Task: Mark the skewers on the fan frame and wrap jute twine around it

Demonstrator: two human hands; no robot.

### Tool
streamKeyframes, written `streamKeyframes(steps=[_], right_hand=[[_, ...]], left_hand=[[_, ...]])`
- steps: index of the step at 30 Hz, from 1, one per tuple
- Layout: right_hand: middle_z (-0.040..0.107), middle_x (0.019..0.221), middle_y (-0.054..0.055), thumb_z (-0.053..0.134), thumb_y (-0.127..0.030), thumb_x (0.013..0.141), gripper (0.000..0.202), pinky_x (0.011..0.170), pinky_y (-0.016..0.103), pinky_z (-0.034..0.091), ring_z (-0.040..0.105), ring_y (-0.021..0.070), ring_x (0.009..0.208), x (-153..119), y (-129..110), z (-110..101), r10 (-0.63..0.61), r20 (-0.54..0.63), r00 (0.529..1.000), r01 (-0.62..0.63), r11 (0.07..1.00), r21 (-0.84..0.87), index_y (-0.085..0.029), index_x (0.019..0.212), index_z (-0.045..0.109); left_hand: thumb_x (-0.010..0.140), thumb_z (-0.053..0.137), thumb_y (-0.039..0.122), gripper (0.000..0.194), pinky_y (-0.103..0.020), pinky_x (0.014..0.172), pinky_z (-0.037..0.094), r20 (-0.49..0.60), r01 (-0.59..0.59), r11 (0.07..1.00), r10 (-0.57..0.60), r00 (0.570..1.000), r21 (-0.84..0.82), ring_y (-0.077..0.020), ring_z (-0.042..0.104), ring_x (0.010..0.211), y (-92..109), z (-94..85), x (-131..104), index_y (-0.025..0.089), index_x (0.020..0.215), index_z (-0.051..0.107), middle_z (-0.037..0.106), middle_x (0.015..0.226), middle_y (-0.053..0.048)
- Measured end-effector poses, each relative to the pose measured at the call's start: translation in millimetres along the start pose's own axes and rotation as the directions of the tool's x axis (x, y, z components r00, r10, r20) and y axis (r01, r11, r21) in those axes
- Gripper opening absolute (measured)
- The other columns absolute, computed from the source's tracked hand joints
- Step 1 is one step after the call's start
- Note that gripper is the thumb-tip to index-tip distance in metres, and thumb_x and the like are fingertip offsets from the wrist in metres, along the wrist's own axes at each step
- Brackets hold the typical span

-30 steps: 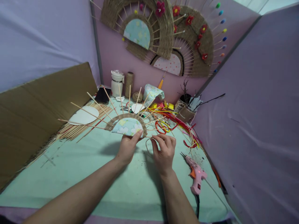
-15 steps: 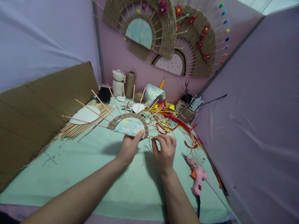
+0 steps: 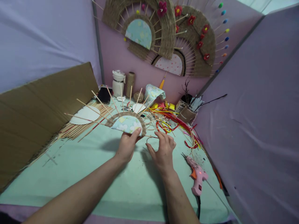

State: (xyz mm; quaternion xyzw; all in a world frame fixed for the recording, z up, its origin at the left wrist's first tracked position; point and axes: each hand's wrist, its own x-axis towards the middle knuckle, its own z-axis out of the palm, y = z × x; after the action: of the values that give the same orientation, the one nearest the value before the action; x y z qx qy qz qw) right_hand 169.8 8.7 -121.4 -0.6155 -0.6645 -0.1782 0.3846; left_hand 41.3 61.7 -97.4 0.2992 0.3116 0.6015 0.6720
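My left hand (image 3: pixel 127 146) grips the lower edge of a half-round craft fan (image 3: pixel 126 123): a flowered blue fabric centre, a band of brown twine around it, and wooden sticks fanning outward. It is held just above the mint green table (image 3: pixel 98 174). My right hand (image 3: pixel 163 147) is beside the fan's right corner, its fingers pinching a thin strand of twine (image 3: pixel 149 140) that loops from the woven band.
A pink glue gun (image 3: pixel 196 176) lies right of my right hand. Behind the fan are red and yellow strips (image 3: pixel 171 121), a bundle of sticks (image 3: pixel 79 126), a white half-circle (image 3: pixel 84 114), a twine spool (image 3: pixel 130 84), a white jar (image 3: pixel 117 83). Cardboard (image 3: pixel 35 105) leans left. Finished fans (image 3: pixel 163 34) hang on the wall.
The fan has tilted slightly and shifted left in my left hand. My right hand has drawn the twine strand down and right, its fingers spreading a little.
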Motion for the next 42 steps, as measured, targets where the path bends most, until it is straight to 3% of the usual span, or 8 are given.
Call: streamKeyframes(steps=[6, 8, 11, 17, 21, 25, 31, 42], right_hand=[[0.064, 0.094, 0.007, 0.06, -0.015, 0.087, 0.019, 0.083, 0.038, 0.039, 0.057, 0.0209, 0.09, -3, -4, -4, -0.035, -0.228, 0.973, 0.061, 0.992, 0.109, -0.022, 0.104, 0.061], [0.065, 0.084, 0.004, 0.056, -0.013, 0.088, 0.014, 0.076, 0.034, 0.042, 0.058, 0.0179, 0.081, -4, -7, -3, 0.007, -0.169, 0.986, 0.038, 0.963, 0.265, -0.022, 0.094, 0.064], [0.064, 0.074, 0.003, 0.054, -0.021, 0.09, 0.014, 0.068, 0.03, 0.043, 0.058, 0.0161, 0.072, -4, -9, -1, 0.196, 0.042, 0.98, -0.191, 0.843, 0.502, -0.02, 0.081, 0.065], [0.064, 0.07, 0.0, 0.067, -0.034, 0.079, 0.017, 0.058, 0.026, 0.039, 0.052, 0.0127, 0.062, 3, -12, 0, 0.518, 0.457, 0.723, -0.657, 0.313, 0.686, -0.018, 0.082, 0.071], [0.064, 0.075, 0.0, 0.077, -0.03, 0.067, 0.018, 0.055, 0.023, 0.039, 0.049, 0.0092, 0.059, 7, -14, 2, 0.551, 0.605, 0.575, -0.681, -0.087, 0.727, -0.017, 0.078, 0.072], [0.062, 0.07, 0.0, 0.081, -0.027, 0.06, 0.021, 0.053, 0.02, 0.042, 0.052, 0.0088, 0.06, 9, -15, -1, 0.567, 0.685, 0.458, -0.651, -0.311, 0.692, -0.016, 0.075, 0.072], [0.063, 0.07, 0.0, 0.083, -0.027, 0.057, 0.022, 0.051, 0.018, 0.043, 0.054, 0.0087, 0.062, 9, -14, 0, 0.536, 0.741, 0.405, -0.622, -0.433, 0.653, -0.017, 0.073, 0.072], [0.06, 0.062, -0.001, 0.078, -0.026, 0.061, 0.016, 0.044, 0.017, 0.036, 0.048, 0.0075, 0.055, 10, -15, 4, 0.531, 0.746, 0.403, -0.616, -0.445, 0.65, -0.015, 0.068, 0.069]], left_hand=[[0.065, 0.079, 0.029, 0.033, -0.032, 0.08, 0.052, -0.063, 0.024, 0.991, -0.033, 0.997, -0.129, -0.0095, 0.061, 0.075, 6, -4.7, 8, 0.022, 0.091, 0.06, 0.065, 0.087, 0.004], [0.065, 0.078, 0.029, 0.033, -0.031, 0.077, 0.052, -0.071, 0.04, 0.988, -0.051, 0.996, -0.15, -0.0089, 0.061, 0.072, 7, -6.4, 11, 0.023, 0.09, 0.058, 0.064, 0.084, 0.006], [0.065, 0.078, 0.031, 0.034, -0.027, 0.07, 0.051, -0.064, 0.065, 0.987, -0.075, 0.995, -0.144, -0.0091, 0.061, 0.07, 9, -7.0, 11, 0.023, 0.09, 0.056, 0.063, 0.081, 0.006], [0.064, 0.08, 0.032, 0.033, -0.026, 0.067, 0.052, -0.021, 0.04, 0.997, -0.042, 0.999, -0.07, -0.0104, 0.06, 0.074, 8, -3.8, 6, 0.021, 0.088, 0.06, 0.064, 0.086, 0.003], [0.066, 0.078, 0.035, 0.03, -0.026, 0.067, 0.053, 0.03, -0.005, 0.999, 0.003, 1.0, 0.037, -0.0121, 0.06, 0.076, 2, -4.1, 2, 0.019, 0.086, 0.063, 0.066, 0.085, 0.001], [0.069, 0.076, 0.036, 0.028, -0.027, 0.068, 0.054, 0.093, -0.057, 0.986, 0.043, 0.995, 0.154, -0.0135, 0.061, 0.075, -7, -8.5, 1, 0.016, 0.085, 0.066, 0.067, 0.082, -0.002], [0.074, 0.073, 0.037, 0.023, -0.028, 0.071, 0.053, 0.126, -0.164, 0.95, 0.134, 0.983, 0.266, -0.0148, 0.06, 0.076, -14, -12.6, 1, 0.017, 0.083, 0.067, 0.066, 0.08, -0.002], [0.077, 0.07, 0.035, 0.019, -0.027, 0.072, 0.052, 0.163, -0.212, 0.904, 0.161, 0.973, 0.372, -0.0152, 0.061, 0.075, -7, -8.8, -4, 0.017, 0.081, 0.067, 0.067, 0.08, -0.002]])
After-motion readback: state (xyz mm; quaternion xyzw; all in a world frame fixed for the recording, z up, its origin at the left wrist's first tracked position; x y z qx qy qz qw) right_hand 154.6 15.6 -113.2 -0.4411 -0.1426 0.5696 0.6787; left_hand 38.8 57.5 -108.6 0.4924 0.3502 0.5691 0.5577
